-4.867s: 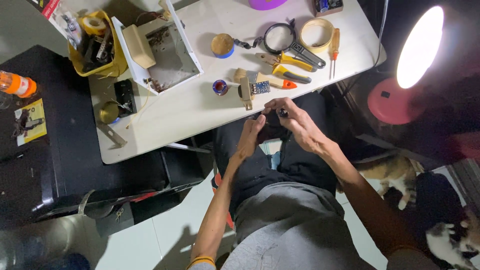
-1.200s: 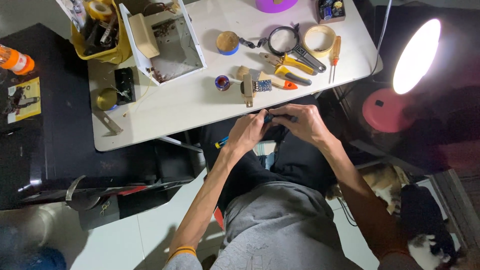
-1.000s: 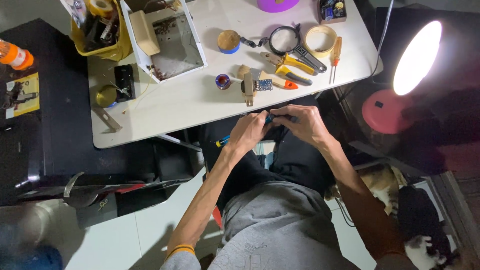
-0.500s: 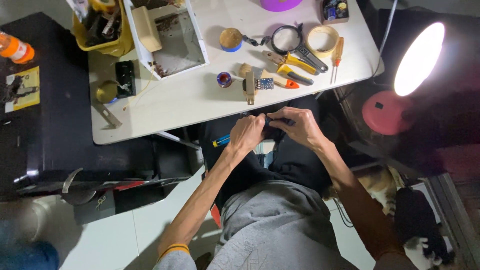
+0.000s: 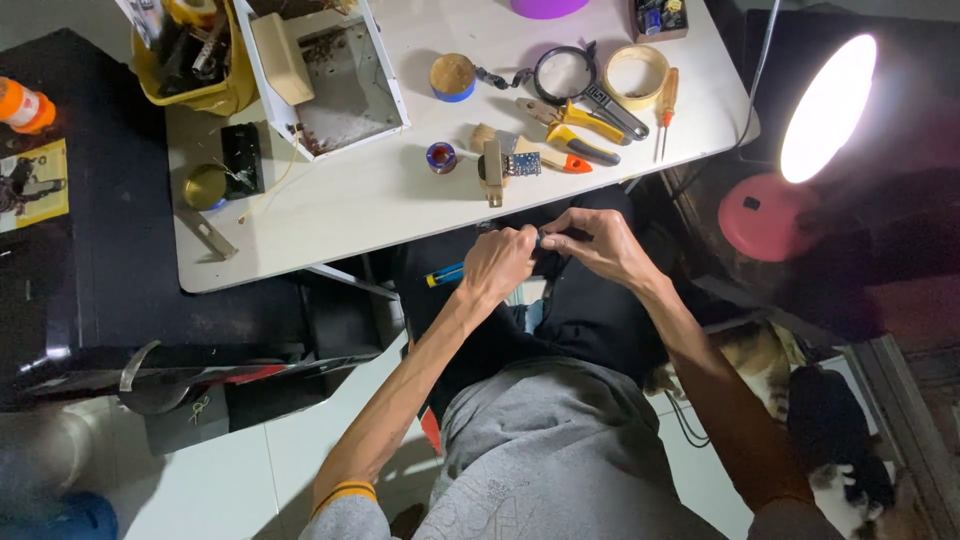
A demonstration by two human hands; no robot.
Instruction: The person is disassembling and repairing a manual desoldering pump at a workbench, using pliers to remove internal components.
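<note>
Working over the lap just below the white table [image 5: 330,215] edge, the small dark part [image 5: 545,241] is best kept steady and pinched close to its end, turned only by the fingertips. The left hand [image 5: 497,262] is closed around a blue-and-yellow tool [image 5: 445,275], whose end sticks out to its left. Just right of it, the right hand [image 5: 598,240] curls shut, fingertips pinching the small part between both hands.

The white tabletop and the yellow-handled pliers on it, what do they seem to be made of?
White tabletop: probably laminated board, smooth and matte, with soft shadows and no grain. Yellow-handled pliers: dark metal jaws, with grips that look like plastic or rubber, judging by their even bright colour.
</note>
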